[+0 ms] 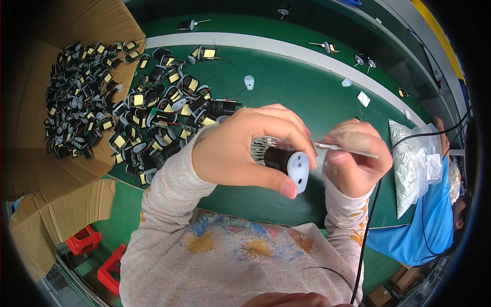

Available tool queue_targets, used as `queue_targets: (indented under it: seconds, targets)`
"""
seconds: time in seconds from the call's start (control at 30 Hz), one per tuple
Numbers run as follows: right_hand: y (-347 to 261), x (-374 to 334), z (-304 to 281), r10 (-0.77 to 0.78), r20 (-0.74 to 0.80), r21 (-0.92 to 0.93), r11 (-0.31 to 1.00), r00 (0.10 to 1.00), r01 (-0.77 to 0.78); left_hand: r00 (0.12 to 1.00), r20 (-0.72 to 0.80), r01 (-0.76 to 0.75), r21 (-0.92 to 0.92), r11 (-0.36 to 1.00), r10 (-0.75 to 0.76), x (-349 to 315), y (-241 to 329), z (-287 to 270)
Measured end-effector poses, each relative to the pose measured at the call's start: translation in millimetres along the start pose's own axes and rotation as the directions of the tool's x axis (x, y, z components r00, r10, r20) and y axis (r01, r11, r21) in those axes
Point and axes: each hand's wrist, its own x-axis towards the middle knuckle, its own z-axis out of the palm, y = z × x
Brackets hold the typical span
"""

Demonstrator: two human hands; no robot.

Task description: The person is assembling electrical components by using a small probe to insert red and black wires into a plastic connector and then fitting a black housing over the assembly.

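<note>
My left hand (240,148) is curled around a black cylindrical motor-like part (277,159), thumb below and fingers over the top. A pale oval cap (298,171) with small holes covers the end facing right. Pinched in my right hand (358,148) is a thin, flat metal tool (353,150), perhaps tweezers. Its narrow end points left toward the fingertips of my left hand and the upper side of the part. Thin red wire seems to show near that tip, too small to tell clearly. Behind the black part, several slim metal pieces (259,147) show partly under my left hand.
A cardboard box (30,123) full of similar black parts stands left, with more piled (169,107) on the green table (286,66). One loose pale cap (249,82) lies ahead. A clear bag of small white pieces (406,174) and another person's blue sleeve (427,220) are right.
</note>
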Motion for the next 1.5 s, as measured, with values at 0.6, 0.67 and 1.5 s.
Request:
queue_targets:
  seconds: [0.6,0.67,1.5]
  targets:
    - [-36,-11,-1,-0.085,-0.207,-0.186,0.981,0.975,0.046,0.928,-0.225,-0.161,0.476,0.865,0.296,-1,-4,16]
    - [-37,-10,-1,-0.077,-0.214,-0.208,0.978,0.974,0.032,0.920,-0.223,-0.167,0.523,0.836,0.324,-1,-3,17]
    - [-57,-11,0,-0.203,0.178,-0.561,0.783,0.963,0.269,0.890,-0.237,-0.030,0.821,0.571,0.389,-2,5,25]
